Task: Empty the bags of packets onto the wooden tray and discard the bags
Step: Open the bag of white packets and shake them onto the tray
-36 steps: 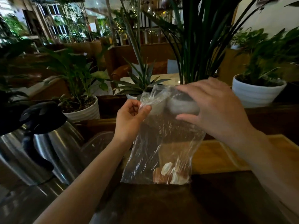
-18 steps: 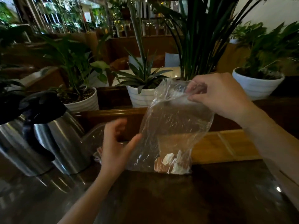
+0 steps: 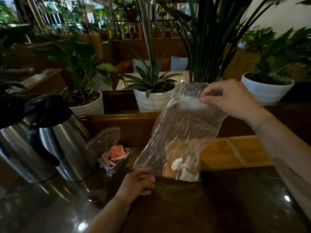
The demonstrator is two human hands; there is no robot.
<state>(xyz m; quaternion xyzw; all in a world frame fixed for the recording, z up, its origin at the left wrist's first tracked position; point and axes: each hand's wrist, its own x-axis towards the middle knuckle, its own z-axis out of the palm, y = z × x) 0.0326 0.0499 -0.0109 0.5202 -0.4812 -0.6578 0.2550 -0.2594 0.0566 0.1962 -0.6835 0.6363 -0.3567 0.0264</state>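
The right hand is pinching the mouth of the clear plastic bag at frame centre while the left hand is gripping its bottom corner, packets lying inside, so upending over the wooden tray is judged next.

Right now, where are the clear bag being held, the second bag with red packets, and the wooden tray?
clear bag (image 3: 183,132): head view, middle of its see-through film.
second bag with red packets (image 3: 115,154): head view, on a red packet inside it.
wooden tray (image 3: 235,151): head view, bare wood right of the held bag.
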